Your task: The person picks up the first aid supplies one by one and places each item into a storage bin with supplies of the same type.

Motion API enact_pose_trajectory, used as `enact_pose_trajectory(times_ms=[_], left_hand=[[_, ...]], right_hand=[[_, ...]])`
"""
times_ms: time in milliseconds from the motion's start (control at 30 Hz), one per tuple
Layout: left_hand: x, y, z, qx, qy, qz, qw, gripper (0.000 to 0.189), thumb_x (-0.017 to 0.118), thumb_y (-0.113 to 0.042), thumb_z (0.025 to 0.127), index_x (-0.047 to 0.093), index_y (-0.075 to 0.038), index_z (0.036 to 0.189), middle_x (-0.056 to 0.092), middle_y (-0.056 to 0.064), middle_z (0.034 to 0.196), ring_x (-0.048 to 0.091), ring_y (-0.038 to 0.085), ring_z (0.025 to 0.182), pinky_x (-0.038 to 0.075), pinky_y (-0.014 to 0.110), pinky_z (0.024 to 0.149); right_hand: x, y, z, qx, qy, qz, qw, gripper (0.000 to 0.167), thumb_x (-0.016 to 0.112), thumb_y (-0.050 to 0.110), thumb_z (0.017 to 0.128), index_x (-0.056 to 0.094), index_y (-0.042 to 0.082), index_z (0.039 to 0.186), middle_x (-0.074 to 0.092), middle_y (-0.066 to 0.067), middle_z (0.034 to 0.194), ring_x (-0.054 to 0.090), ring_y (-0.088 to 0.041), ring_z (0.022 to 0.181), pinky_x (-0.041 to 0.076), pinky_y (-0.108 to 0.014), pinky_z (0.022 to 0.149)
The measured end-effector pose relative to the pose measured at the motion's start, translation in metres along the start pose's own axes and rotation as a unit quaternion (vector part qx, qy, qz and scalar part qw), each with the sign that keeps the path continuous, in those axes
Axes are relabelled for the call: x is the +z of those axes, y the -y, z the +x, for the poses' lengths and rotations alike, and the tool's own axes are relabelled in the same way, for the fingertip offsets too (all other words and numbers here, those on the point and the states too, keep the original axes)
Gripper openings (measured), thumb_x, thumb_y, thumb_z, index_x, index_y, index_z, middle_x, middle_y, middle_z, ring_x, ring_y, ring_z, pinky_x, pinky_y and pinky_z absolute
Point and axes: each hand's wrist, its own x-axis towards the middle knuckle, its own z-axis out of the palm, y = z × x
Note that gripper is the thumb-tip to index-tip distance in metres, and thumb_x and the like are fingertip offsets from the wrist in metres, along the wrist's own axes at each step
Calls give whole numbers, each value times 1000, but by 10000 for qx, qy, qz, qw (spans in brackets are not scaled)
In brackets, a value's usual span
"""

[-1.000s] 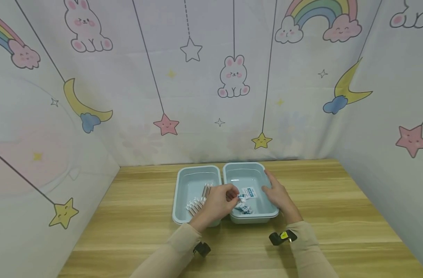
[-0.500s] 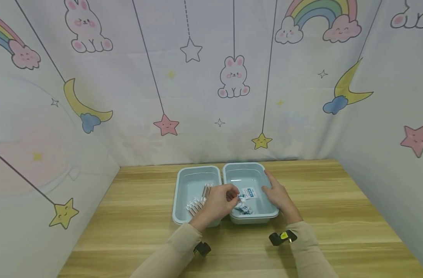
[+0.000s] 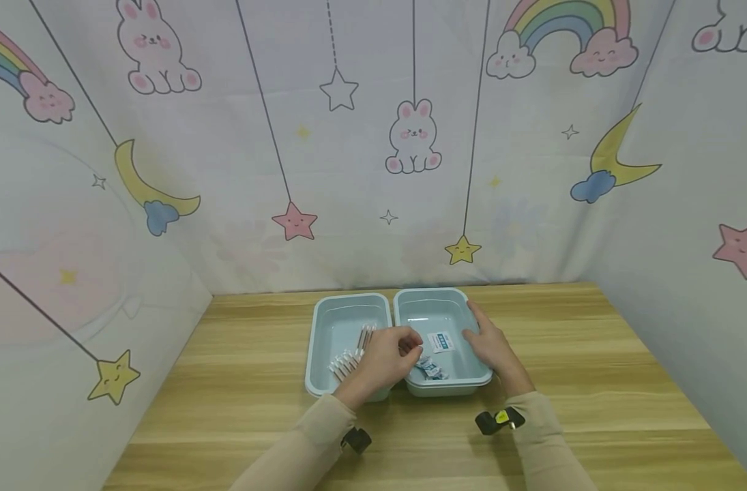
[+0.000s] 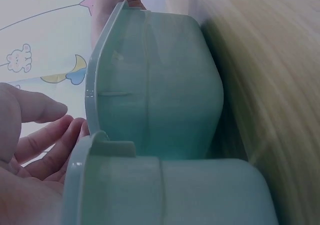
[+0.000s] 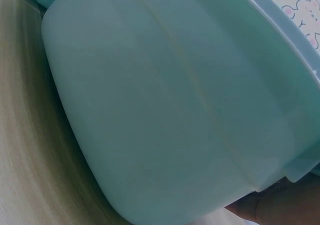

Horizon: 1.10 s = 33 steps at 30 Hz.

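Note:
My left hand (image 3: 385, 354) hovers over the adjoining rims of two light-blue plastic bins, its fingers loosely bent. In the left wrist view its thumb and fingers (image 4: 37, 145) show nothing between them. Several small white-and-blue packets (image 3: 431, 368) lie in the right bin (image 3: 419, 310), with a flat one (image 3: 441, 341) farther back. The right hand (image 3: 492, 344) grips that bin's right rim, thumb over the edge. Rows of cotton swabs (image 3: 345, 363) lie in the left bin (image 3: 336, 320), partly hidden by the left hand.
Both bins stand side by side on a wood-grain table (image 3: 250, 389), near its back edge. A white printed cloth (image 3: 348, 252) rises behind and along both sides. Black wrist straps (image 3: 499, 421) sit at the cuffs.
A packet close to the left fingertips is no longer there; the packets below have shifted slightly. Both hands keep almost the same place.

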Motion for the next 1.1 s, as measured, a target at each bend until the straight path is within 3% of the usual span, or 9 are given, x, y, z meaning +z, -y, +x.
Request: enact_pose_trajectory(times_ms=[167, 367, 533, 733, 900, 1100], left_hand=[[-4, 1, 1, 137, 110, -29, 9998, 8, 65, -14, 91, 71, -9, 94, 70, -4, 84, 62, 2, 75, 54, 15, 68], [-18, 1, -2, 338, 87, -44, 9994, 12, 64, -12, 91, 71, -8, 100, 72, 1, 90, 65, 7, 81, 57, 20, 71], [-33, 5, -3, 581, -36, -5, 9983, 23, 65, -14, 92, 69, -7, 114, 70, 7, 110, 66, 15, 99, 59, 29, 79], [-43, 11, -5, 755, -83, 564, 9955, 34, 64, -25, 94, 64, -14, 126, 64, 2, 127, 63, 17, 112, 56, 33, 89], [-53, 16, -6, 986, -167, 1114, 9887, 39, 65, -26, 93, 61, -11, 130, 63, 6, 130, 60, 23, 120, 50, 39, 101], [-63, 18, -3, 1121, -42, 1407, 9837, 48, 64, -27, 94, 56, -8, 136, 58, 9, 138, 54, 26, 129, 42, 41, 110]], right_hand=[[-2, -1, 1, -20, 11, -16, 10000, 66, 42, 15, 100, 10, 17, 158, 17, -19, 161, 20, -46, 145, 23, -62, 115], [-2, -2, 1, -2, 8, 40, 10000, 66, 43, 15, 100, 11, 18, 158, 18, -20, 161, 21, -46, 144, 25, -62, 113], [-2, 0, 2, 20, 29, 63, 10000, 66, 42, 15, 100, 11, 18, 158, 18, -20, 161, 21, -47, 144, 25, -63, 113], [0, 2, 3, 24, 86, 27, 10000, 66, 42, 15, 100, 11, 18, 158, 17, -20, 161, 21, -47, 144, 24, -63, 113], [2, 3, 3, 38, 102, 22, 9999, 66, 42, 16, 100, 10, 18, 158, 16, -19, 161, 19, -47, 144, 23, -63, 114], [-1, 0, 5, 18, 102, 0, 9999, 67, 44, 20, 101, 9, 19, 158, 16, -20, 161, 21, -47, 144, 24, -62, 114]])
